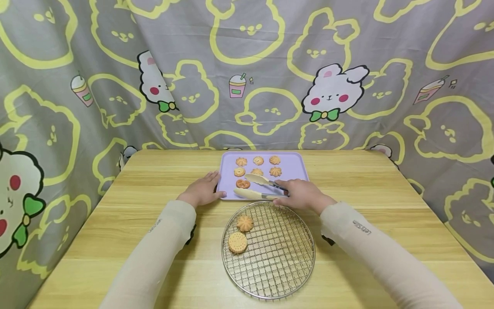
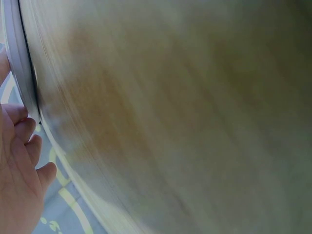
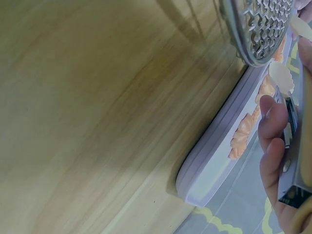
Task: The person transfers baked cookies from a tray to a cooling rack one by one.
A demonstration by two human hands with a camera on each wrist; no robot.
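Note:
My right hand point(image 1: 305, 195) grips a pair of tongs point(image 1: 251, 194) with cream-coloured tips. Its two arms are spread apart over the front of the lilac tray point(image 1: 297, 165), on either side of a pretzel-shaped cookie point(image 1: 242, 183). More cookies point(image 1: 275, 160), flower-shaped and round, lie in rows on the tray. At the tray's left side rests my left hand point(image 1: 202, 189), fingers extended along the edge and thumb at the front corner. In the right wrist view, fingers point(image 3: 273, 117) wrap the metal tongs handle point(image 3: 292, 175).
Just in front of the tray lies a round wire rack point(image 1: 278, 253). It carries a flower-shaped cookie point(image 1: 245, 223) and a round dotted cookie point(image 1: 237, 243) on its left. Both stand on a wooden table point(image 1: 154, 171); a patterned curtain point(image 1: 254, 120) hangs behind.

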